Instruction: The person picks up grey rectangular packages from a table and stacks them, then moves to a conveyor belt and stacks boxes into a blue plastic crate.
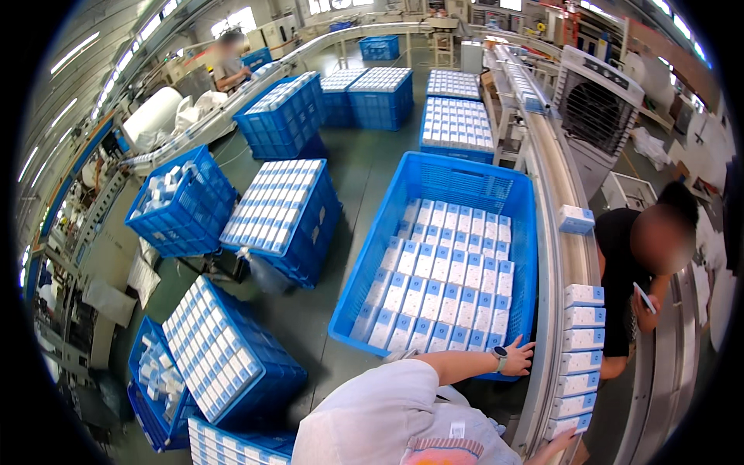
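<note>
My left hand (515, 358), with a watch on its wrist, rests at the near right corner of a large blue crate (474, 164), fingers spread. Rows of white and blue boxes (449, 271) are packed inside the crate, with its blue walls rising above them. To the right, a line of similar boxes (580, 362) sits on the conveyor (575, 267). My right hand (559, 445) reaches the nearest box of that line, fingers stretched out against it; the lower edge cuts off part of the hand. One more box (576, 219) stands apart, farther up the conveyor.
Blue crates full of boxes (275, 205) stand to the left and farther back. Two at left hold loosely piled boxes (164, 190). Beyond the conveyor, a person (647, 256) holds a phone (644, 297); a large fan unit (597, 101) stands behind. Another person (229, 66) is at far left.
</note>
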Tool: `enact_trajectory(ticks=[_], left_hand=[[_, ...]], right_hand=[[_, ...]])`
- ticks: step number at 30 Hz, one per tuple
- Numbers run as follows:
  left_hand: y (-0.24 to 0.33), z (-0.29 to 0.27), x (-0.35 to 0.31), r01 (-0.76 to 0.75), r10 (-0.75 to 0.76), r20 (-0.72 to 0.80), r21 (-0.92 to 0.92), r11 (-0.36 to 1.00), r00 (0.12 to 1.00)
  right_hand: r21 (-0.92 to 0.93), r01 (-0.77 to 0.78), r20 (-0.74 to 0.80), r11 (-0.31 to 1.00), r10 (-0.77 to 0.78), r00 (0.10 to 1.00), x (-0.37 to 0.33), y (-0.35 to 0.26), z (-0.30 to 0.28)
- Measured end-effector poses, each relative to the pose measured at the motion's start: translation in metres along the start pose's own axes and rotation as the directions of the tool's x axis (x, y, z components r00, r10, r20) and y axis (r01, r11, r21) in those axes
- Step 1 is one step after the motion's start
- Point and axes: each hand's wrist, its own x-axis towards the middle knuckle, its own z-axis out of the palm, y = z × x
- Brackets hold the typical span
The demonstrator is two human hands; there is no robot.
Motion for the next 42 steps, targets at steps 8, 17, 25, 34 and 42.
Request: enact_trajectory(ticks=[8, 17, 25, 34, 42], left_hand=[[0.000, 0.002, -0.002, 0.017, -0.017, -0.011, -0.064, 0.998, 1.000], [-0.003, 0.004, 0.000, 0.038, -0.037, 0.022, -0.091, 0.995, 0.999], [-0.001, 0.018, 0.005, 0.034, -0.028, -0.088, 0.066, 0.997, 0.996], [-0.002, -0.017, 0.000, 0.026, -0.032, -0.049, -0.131, 0.991, 0.998], [-0.045, -0.092, 0.082, -0.063, 0.017, -0.509, -0.074, 0.995, 0.860]], right_hand=[[-0.007, -0.014, 0.023, 1.000, 0.014, 1.000, 0.000, -0.005, 0.008], [-0.009, -0.027, 0.022, 1.000, 0.028, 0.999, 0.002, -0.001, -0.003], [0.079, -0.067, -0.108, 0.995, 0.076, 0.991, -0.047, 0.003, -0.001], [-0.193, 0.046, -0.132, 0.980, -0.073, 0.989, -0.099, -0.063, -0.018], [-0.304, -0.030, -0.202, 0.952, -0.034, 0.979, -0.123, -0.084, -0.057]])
